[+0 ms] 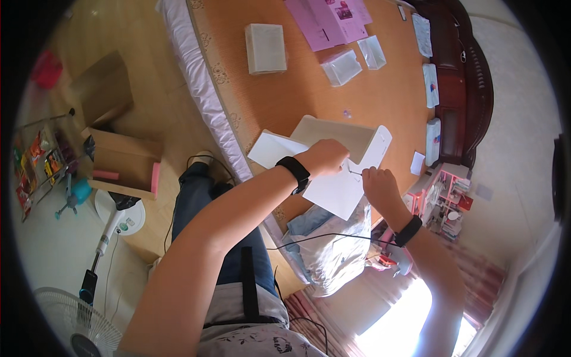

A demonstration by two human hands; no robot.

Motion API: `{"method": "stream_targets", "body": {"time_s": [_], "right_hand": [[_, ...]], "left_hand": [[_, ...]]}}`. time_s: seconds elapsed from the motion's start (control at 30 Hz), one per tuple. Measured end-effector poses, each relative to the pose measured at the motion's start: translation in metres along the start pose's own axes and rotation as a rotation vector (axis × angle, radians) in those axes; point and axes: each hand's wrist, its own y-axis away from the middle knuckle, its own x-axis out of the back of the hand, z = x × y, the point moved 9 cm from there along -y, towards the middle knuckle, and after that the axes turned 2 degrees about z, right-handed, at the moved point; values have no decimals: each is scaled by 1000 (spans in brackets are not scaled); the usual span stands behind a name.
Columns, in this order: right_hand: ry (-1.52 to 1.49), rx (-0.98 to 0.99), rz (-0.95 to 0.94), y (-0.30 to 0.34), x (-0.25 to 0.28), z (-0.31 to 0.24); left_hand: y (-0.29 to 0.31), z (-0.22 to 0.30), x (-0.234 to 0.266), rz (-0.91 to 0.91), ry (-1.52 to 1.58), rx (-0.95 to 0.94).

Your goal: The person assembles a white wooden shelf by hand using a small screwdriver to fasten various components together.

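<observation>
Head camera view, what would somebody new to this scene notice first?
Likely the white box near the middle, on the orange-brown bed, with the left hand at it and the right hand holding a thin metal tool. Next, the bright window at the lower right, and the pink cardboard at the top of the picture.

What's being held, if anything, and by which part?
Right hand holds a thin rod by its right end; whether the left hand grips anything is unclear.
</observation>
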Motion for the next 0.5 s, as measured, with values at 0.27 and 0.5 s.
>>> {"method": "stream_targets", "body": {"time_s": [0.27,0.5], "right_hand": [[-208,40,-10,15,-50,5],[-420,-308,-16,6,-24,29]], "left_hand": [[-2,2,-3,-29,-29,16],[-1,-5,-5,-19,13,35]]}}
